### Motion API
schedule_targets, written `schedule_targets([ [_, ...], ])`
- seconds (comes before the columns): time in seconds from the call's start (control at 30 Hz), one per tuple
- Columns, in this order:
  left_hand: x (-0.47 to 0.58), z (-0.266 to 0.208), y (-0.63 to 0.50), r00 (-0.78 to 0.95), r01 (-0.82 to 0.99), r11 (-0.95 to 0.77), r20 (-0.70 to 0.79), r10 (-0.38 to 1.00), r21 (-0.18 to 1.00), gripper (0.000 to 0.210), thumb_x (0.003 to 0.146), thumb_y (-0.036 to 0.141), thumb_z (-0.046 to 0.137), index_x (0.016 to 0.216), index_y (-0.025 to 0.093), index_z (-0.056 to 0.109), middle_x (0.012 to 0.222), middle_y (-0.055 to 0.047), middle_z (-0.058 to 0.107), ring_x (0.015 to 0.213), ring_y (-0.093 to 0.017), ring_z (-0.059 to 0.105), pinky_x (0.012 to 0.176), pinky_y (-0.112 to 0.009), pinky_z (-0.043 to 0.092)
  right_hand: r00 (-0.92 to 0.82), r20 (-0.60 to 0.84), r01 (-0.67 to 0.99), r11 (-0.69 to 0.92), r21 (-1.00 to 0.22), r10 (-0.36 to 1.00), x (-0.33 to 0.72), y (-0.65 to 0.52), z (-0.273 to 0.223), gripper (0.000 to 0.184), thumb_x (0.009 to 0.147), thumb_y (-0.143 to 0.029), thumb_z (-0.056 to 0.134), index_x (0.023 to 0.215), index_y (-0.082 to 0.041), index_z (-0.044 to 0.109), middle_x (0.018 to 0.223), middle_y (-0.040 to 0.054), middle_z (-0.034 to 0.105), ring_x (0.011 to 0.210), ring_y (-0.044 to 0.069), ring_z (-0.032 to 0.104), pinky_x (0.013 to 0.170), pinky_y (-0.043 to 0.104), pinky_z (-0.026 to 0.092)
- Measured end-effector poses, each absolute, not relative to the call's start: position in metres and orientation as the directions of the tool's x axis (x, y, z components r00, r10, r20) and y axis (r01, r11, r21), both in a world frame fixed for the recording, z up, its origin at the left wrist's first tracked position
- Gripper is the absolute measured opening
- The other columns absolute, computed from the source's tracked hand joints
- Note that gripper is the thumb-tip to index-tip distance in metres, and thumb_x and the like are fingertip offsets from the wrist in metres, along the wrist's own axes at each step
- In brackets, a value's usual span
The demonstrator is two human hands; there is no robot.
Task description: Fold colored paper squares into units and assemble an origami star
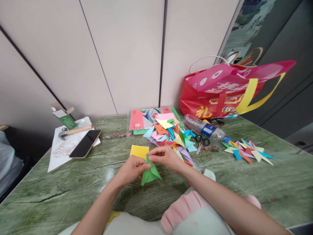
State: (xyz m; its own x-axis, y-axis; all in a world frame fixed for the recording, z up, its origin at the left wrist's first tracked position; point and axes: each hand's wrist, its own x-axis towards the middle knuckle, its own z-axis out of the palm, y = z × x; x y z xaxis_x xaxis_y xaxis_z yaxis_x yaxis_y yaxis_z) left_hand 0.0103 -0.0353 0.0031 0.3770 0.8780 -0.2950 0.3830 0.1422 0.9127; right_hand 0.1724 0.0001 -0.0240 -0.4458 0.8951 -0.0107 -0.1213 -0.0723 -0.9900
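A green folded paper (pixel 151 173) is held up between both hands over the near side of the table. My left hand (pixel 135 167) grips its left side, thumb pressed on the front. At the paper's top tip, the fingers of my right hand (pixel 164 157) pinch it. Just behind my left hand lies a yellow square of paper (pixel 139 151), partly covered. Past my right hand spreads a heap of folded coloured paper pieces (pixel 168 132). The back of the green paper and some left fingertips are hidden.
At left, a phone (pixel 85 143), a hammer (pixel 77 130) and a small green box (pixel 65 119) rest on white sheets. Scissors (pixel 201 142), a plastic bottle (pixel 207 128) and more folded pieces (pixel 248 151) lie right. A red bag (pixel 215 91) stands behind.
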Motion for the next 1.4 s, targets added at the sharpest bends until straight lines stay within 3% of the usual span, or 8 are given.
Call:
schedule_targets([
  [0.4,0.011,0.002,-0.034,0.382,0.437,0.077,-0.262,0.886,0.896,0.040,0.071,0.046,0.053,0.047,0.017,0.037,0.043,0.007,0.032,0.041,-0.006,0.029,0.042,-0.021,0.022,-0.419,0.001,-0.105,-0.048,-0.993,0.908,0.169,-0.001,-0.026,0.025,0.058,-0.031,0.070,0.073,-0.012,0.063,0.064,-0.0005,0.060,0.055,0.009,0.052,0.056,0.024,0.041],
  [0.63,0.009,-0.004,-0.032,0.359,0.447,0.027,-0.208,0.910,0.894,0.043,0.071,0.046,0.053,0.047,0.018,0.031,0.044,0.008,0.023,0.043,-0.006,0.021,0.042,-0.022,0.015,-0.449,0.101,-0.161,0.030,-0.986,0.888,0.170,-0.001,-0.024,0.021,0.062,-0.029,0.069,0.074,-0.015,0.059,0.067,-0.0013,0.058,0.058,0.008,0.052,0.056,0.021,0.041],
  [0.83,0.009,0.000,-0.033,0.337,0.437,0.048,-0.213,0.917,0.898,0.042,0.071,0.047,0.053,0.047,0.016,0.037,0.043,0.007,0.031,0.042,-0.006,0.026,0.041,-0.020,0.019,-0.589,0.070,-0.107,0.009,-0.994,0.805,0.180,0.003,-0.023,0.026,0.062,-0.031,0.069,0.082,-0.015,0.067,0.075,0.0021,0.064,0.067,0.011,0.056,0.062,0.023,0.044],
  [1.0,0.009,-0.001,-0.033,0.340,0.358,0.144,-0.272,0.900,0.923,0.039,0.068,0.049,0.055,0.050,0.016,0.043,0.045,0.007,0.037,0.043,-0.007,0.037,0.044,-0.020,0.033,-0.523,0.057,-0.082,0.016,-0.997,0.851,0.180,0.003,-0.023,0.025,0.058,-0.031,0.072,0.079,-0.016,0.070,0.075,0.0028,0.066,0.068,0.013,0.057,0.063,0.024,0.046],
  [1.4,0.011,0.003,-0.035,0.343,0.357,0.168,-0.297,0.891,0.919,0.036,0.064,0.046,0.059,0.051,0.015,0.046,0.044,0.006,0.040,0.043,-0.008,0.040,0.045,-0.020,0.035,-0.475,0.034,-0.077,-0.003,-0.997,0.879,0.176,0.000,-0.023,0.024,0.054,-0.031,0.073,0.073,-0.017,0.071,0.072,0.0032,0.067,0.066,0.014,0.059,0.062,0.026,0.047],
])
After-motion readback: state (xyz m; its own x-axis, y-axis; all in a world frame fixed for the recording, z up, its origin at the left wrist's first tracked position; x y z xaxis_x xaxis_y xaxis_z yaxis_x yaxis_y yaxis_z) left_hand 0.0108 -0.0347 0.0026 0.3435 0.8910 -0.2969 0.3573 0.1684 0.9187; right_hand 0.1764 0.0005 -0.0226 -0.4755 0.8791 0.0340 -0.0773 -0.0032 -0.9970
